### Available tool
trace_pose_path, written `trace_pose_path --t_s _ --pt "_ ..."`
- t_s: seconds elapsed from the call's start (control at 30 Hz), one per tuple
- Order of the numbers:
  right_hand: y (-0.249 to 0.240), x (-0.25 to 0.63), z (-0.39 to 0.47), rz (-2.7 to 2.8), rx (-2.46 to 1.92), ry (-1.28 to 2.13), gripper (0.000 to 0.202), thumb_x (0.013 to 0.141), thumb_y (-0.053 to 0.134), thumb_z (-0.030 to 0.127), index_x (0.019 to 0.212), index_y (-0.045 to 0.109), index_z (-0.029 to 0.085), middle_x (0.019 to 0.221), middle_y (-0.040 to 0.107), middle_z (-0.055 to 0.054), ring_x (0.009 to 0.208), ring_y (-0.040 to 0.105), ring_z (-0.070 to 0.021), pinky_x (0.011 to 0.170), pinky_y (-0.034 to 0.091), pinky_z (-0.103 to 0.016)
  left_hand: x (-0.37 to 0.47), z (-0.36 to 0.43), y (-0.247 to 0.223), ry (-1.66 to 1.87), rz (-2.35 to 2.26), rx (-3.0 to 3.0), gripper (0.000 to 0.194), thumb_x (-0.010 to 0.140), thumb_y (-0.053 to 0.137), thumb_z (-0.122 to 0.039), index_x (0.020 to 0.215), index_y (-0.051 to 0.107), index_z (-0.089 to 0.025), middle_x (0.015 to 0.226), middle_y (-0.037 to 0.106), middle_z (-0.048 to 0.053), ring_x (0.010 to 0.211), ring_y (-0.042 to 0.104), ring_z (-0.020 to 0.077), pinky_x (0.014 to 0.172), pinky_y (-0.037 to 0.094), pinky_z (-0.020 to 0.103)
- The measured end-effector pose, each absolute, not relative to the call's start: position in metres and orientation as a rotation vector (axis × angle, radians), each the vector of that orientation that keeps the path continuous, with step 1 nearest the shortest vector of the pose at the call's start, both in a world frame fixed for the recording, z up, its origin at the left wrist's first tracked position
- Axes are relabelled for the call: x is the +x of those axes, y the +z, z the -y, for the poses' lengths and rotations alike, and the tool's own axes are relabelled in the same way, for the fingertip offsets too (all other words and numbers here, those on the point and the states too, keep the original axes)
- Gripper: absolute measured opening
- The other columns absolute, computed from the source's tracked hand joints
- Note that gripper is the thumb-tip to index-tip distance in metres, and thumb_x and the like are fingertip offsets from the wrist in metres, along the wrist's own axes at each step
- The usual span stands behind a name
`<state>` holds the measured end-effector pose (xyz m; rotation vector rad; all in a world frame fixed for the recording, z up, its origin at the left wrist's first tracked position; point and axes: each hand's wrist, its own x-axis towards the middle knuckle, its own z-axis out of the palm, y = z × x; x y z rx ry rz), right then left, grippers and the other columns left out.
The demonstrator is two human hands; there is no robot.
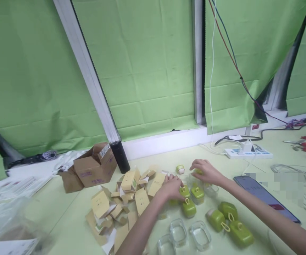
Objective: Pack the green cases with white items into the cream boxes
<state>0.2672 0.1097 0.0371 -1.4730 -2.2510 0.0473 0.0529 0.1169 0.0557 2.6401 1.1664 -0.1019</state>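
My left hand point(172, 188) is closed at a green cap with a loop point(184, 191), amid small clear containers; its palm side is hidden. Beyond it, to the right, my right hand point(205, 170) bends its fingers over another green cap point(198, 171), partly covered by them. Between the hands a green-capped clear container point(197, 194) stands upright. Just in front lies a further green cap point(189, 208). Nearer to me sit several uncapped clear containers point(200, 235). Several green pieces with loops point(241, 233) lie in a group below my right forearm.
Opened yellow cartons point(142, 201) are heaped left of my left hand. Behind them stand a brown cardboard box point(93, 168) and a black cylinder point(120, 157). A small green-and-white piece point(180, 169) lies at the back. A phone point(267, 198), power strip point(248, 153) and cables occupy the right.
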Motion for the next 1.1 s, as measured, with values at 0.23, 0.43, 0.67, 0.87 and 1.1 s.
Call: trace_pose_path --t_s 0.23,0.43,0.67,0.87,1.1 --pt "0.037 0.209 -0.088 2.408 -1.247 0.209 0.009 0.08 0.057 0.019 0.075 0.065 0.022 0.078 0.065 -0.002 0.081 0.059 -0.0195 0.078 0.038 -0.031 0.056 -0.113 0.044 -0.02 -1.217 2.689 0.035 0.058 0.067 -0.044 0.085 0.061 -0.022 0.092 0.061 0.007 0.1 0.047 0.0318 0.094 0.027 0.044" --pt "0.052 0.238 -0.07 2.214 -1.364 0.215 0.019 0.09 0.04 0.026 0.087 0.058 0.021 0.086 0.064 -0.005 0.078 0.058 -0.0191 0.073 0.041 -0.031 0.044 -0.113 0.049 0.045 -1.198 2.659 0.06 0.059 0.064 -0.048 0.111 0.052 -0.02 0.099 0.061 0.009 0.104 0.045 0.0329 0.093 0.029 0.045" --pt "0.046 0.288 -0.033 2.286 -1.415 0.314 0.015 0.084 0.048 0.022 0.073 0.059 0.022 0.073 0.065 -0.001 0.067 0.059 -0.0173 0.062 0.041 -0.027 0.068 -0.095 0.051 0.153 -1.126 2.627 0.061 0.062 0.058 -0.06 0.111 0.052 -0.024 0.12 0.048 0.009 0.119 0.033 0.0326 0.102 0.018 0.047" --pt "0.04 0.276 -0.044 2.246 -1.399 0.272 0.016 0.084 0.049 0.03 0.087 0.063 0.022 0.087 0.064 -0.004 0.081 0.059 -0.0211 0.077 0.04 -0.034 0.094 -0.087 0.031 0.286 -1.215 2.534 0.059 0.06 0.063 -0.056 0.103 0.059 -0.015 0.11 0.05 0.014 0.112 0.036 0.0356 0.097 0.02 0.051" --pt "0.039 0.257 -0.062 2.101 -1.298 0.383 0.017 0.081 0.054 0.031 0.071 0.061 0.02 0.076 0.063 -0.004 0.078 0.059 -0.0213 0.075 0.043 -0.035 0.098 -0.089 0.027 0.453 -1.216 2.37 0.054 0.047 0.074 -0.049 0.086 0.066 -0.012 0.102 0.054 0.017 0.11 0.036 0.0422 0.096 0.013 0.056"
